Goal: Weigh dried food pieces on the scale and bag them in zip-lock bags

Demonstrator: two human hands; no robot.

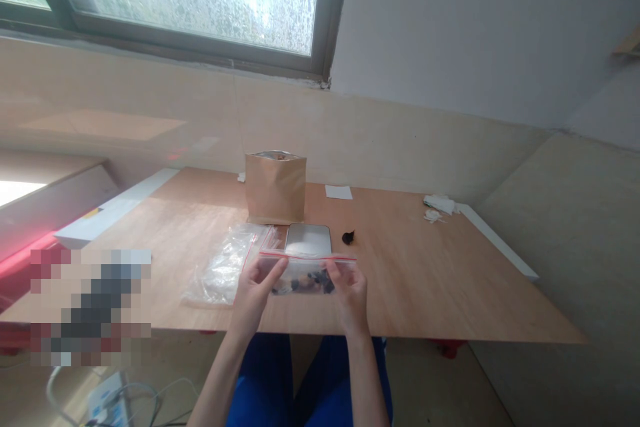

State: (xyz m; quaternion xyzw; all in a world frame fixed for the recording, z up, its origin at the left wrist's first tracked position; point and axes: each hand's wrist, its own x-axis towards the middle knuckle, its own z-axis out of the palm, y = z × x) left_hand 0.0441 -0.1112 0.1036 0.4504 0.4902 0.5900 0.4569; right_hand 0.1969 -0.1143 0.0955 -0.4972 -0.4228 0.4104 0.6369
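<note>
Between both hands I hold a clear zip-lock bag (305, 283) with a red line along its top edge. Dark and brownish pieces lie inside it. My left hand (259, 287) pinches the bag near its upper left corner, thumb on the front. My right hand (350, 285) grips the upper right in the same way. Just beyond the bag sits a flat scale with a pale top (309, 239), partly hidden by it. A small dark, shrivelled piece (349, 237) lies to the scale's right. Left of my hands is a stack of clear zip-lock bags (225, 267).
A brown paper pouch (276, 188) stands open-topped behind the scale. A white card (339, 192) lies near the wall, and crumpled white tissue (440, 205) at the back right. A power strip (109, 401) with cables is on the floor, left of the wooden table (450, 280).
</note>
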